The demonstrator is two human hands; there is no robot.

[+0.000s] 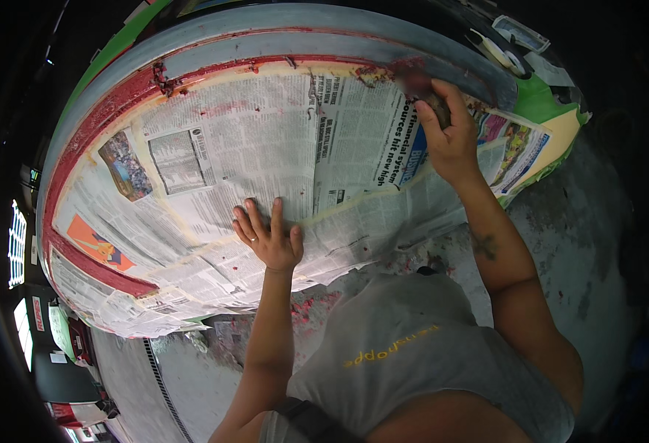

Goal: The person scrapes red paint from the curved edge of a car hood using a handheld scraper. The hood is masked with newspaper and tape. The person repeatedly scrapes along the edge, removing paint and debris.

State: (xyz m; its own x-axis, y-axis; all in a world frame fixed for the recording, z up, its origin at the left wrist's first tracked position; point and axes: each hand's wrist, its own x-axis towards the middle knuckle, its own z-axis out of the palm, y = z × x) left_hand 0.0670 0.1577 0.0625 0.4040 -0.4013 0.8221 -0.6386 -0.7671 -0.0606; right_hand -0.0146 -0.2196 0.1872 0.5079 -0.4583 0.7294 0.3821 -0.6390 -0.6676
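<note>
My left hand rests on the newspaper masking, fingers spread, with a ring on one finger. The paper is taped over a large curved vehicle panel. Near the panel's upper right, my right hand grips a small dark object between thumb and fingers. Its far end is reddish and blurred, so its kind cannot be told. That end is at a red strip running along the grey bodywork. Dark red flakes cling to the strip at left, with more crumbs beside my right hand.
Rolls of tape and a clear plastic case lie at the upper right. Green masking hangs beyond the newspaper. Red debris is scattered on the concrete floor, which has a drain grate. Other vehicles stand at far left.
</note>
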